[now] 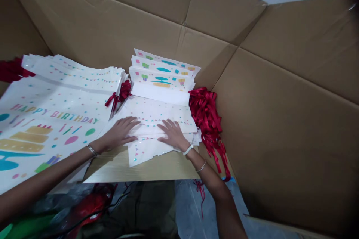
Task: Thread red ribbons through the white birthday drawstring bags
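Note:
Both palms rest flat on a white printed sheet (165, 109) with small bunting and dots, on top of a stack. My left hand (121, 131) lies at the stack's left side with its fingers stretched out. On the right half, my right hand (174, 134) has its fingers spread. Behind the hands, folded-up ends of several sheets (162, 73) stand against the cardboard, printed with presents and a cake stand. A sheet with a notched edge (146, 151) sticks out below the stack. Red ribbons (206, 115) hang in a thick bunch at the stack's right.
To the left lies a pile of white "HAPPY BIRTHDAY" sheets (70, 101) with a smaller red ribbon bunch (122, 93) at its edge. Tall cardboard walls (280, 119) enclose the back and right. Below the table edge (134, 175) are plastic wrapping and a dark cable (95, 213).

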`<state>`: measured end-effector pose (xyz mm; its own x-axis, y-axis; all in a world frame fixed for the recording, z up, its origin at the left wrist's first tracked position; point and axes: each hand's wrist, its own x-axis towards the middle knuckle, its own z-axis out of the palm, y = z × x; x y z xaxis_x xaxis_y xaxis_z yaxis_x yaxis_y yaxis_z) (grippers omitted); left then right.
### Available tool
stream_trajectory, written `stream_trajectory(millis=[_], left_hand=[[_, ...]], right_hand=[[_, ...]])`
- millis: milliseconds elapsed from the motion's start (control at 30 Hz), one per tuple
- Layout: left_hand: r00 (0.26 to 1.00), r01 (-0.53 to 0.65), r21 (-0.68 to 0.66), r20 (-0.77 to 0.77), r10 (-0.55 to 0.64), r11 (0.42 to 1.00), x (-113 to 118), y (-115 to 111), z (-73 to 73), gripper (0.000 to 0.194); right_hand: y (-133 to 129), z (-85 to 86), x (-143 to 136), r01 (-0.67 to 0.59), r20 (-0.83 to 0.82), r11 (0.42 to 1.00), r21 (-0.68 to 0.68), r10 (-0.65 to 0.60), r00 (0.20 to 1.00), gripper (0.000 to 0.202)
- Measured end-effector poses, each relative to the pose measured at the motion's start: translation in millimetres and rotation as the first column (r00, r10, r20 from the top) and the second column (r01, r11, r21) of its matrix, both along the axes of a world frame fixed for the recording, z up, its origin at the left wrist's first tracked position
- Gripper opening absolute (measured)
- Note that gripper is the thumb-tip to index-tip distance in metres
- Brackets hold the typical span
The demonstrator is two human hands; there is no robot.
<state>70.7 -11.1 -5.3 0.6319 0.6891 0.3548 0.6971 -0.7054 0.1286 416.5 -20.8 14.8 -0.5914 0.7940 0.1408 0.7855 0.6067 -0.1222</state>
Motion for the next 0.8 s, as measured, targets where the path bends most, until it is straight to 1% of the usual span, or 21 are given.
stream_trajectory(millis=[33, 100, 167, 200, 267, 333, 400, 500, 567, 633, 667, 733, 800], left_hand=[[1.000, -0.017, 0.017, -0.025, 0.018, 1.000, 3.9, 2.3, -9.5, 0.069], [0.996, -0.054, 0.035, -0.062, 0.056, 0.998, 7.7, 7.4, -23.9, 0.064], [0.992, -0.089, 0.021, -0.083, 0.091, 0.996, 7.6, 12.6, -29.6, 0.054], [0.991, -0.100, 0.002, -0.084, 0.100, 0.995, 6.9, 15.4, -28.9, 0.050], [0.993, -0.107, -0.059, -0.058, 0.103, 0.993, 5.4, 22.7, -21.7, 0.044], [0.995, -0.097, -0.153, -0.003, 0.098, 0.983, 5.0, 33.3, -9.9, 0.042], [0.991, -0.100, -0.250, 0.061, 0.118, 0.963, 6.2, 47.0, 2.6, 0.044], [0.976, -0.149, -0.335, 0.099, 0.192, 0.930, 10.0, 67.8, 17.4, 0.053], [0.969, -0.189, -0.354, 0.086, 0.233, 0.916, 12.7, 76.5, 22.3, 0.055], [0.967, -0.189, -0.354, 0.096, 0.237, 0.916, 14.4, 77.7, 21.9, 0.055], [0.969, -0.166, -0.349, 0.117, 0.219, 0.922, 14.6, 75.1, 19.5, 0.055], [0.972, -0.089, -0.325, 0.177, 0.153, 0.942, 13.4, 64.7, 11.6, 0.054], [0.971, -0.038, -0.304, 0.214, 0.107, 0.952, 10.1, 50.4, 2.6, 0.057]], right_hand=[[-1.4, -8.2, -3.3, -0.009, 0.020, 0.999, 0.032, 0.009, 1.000, 0.073], [-2.2, -21.7, -7.1, -0.007, 0.039, 0.995, 0.096, 0.003, 0.999, 0.072], [-0.2, -28.9, -8.3, 0.004, 0.040, 0.990, 0.141, -0.010, 0.999, 0.069], [1.8, -29.7, -8.7, 0.012, 0.035, 0.989, 0.149, -0.017, 0.999, 0.066], [7.3, -26.5, -9.9, 0.034, 0.009, 0.989, 0.144, -0.036, 0.999, 0.056], [14.7, -18.8, -12.4, 0.065, -0.040, 0.991, 0.116, -0.060, 0.997, 0.044], [23.2, -9.9, -15.7, 0.099, -0.105, 0.992, 0.074, -0.091, 0.990, 0.038], [34.3, -1.4, -21.0, 0.167, -0.186, 0.986, 0.026, -0.159, 0.970, 0.042], [38.2, -2.0, -23.9, 0.219, -0.207, 0.975, 0.031, -0.208, 0.956, 0.047], [38.4, -7.1, -25.7, 0.248, -0.221, 0.967, 0.062, -0.229, 0.948, 0.049], [37.3, -10.7, -26.0, 0.249, -0.229, 0.965, 0.079, -0.225, 0.947, 0.048], [33.6, -18.3, -25.2, 0.228, -0.242, 0.968, 0.103, -0.198, 0.950, 0.047], [28.8, -24.4, -22.8, 0.190, -0.245, 0.975, 0.112, -0.159, 0.957, 0.048]])
